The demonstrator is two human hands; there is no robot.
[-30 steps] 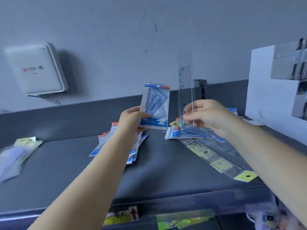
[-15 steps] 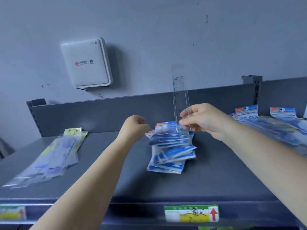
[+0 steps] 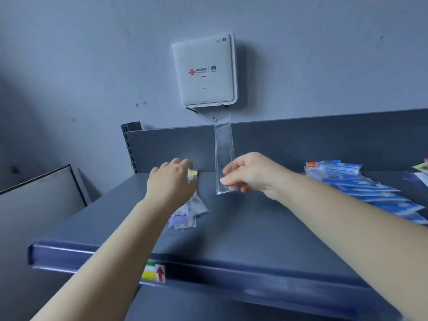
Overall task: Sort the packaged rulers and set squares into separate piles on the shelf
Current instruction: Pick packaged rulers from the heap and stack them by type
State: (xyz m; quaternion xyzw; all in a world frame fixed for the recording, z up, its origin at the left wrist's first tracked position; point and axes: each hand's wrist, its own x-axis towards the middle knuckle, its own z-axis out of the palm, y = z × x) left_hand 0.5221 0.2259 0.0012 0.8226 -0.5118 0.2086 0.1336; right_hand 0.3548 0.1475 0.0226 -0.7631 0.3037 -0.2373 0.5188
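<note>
My right hand [image 3: 251, 173] pinches the lower end of a clear packaged ruler [image 3: 223, 150], which stands upright above the grey shelf [image 3: 243, 230]. My left hand [image 3: 170, 181] lies flat, fingers extended, on a small pile of clear ruler packets [image 3: 187, 213] at the shelf's left end; a yellow header tab shows beside its fingers. A spread pile of blue-headed set square packets [image 3: 361, 186] lies at the right of the shelf, apart from both hands.
A white wall-mounted box [image 3: 205, 70] hangs above the shelf's back panel [image 3: 301, 144]. A slotted upright post [image 3: 128, 144] marks the shelf's left end. A yellow and red price label [image 3: 154, 272] sits on the front rail. Another grey surface [image 3: 39, 200] lies lower left.
The view has swung left along the shelf. My left hand put its set square packet on the blue pile, then moved onto the ruler pile. My right hand carried the ruler leftward.
</note>
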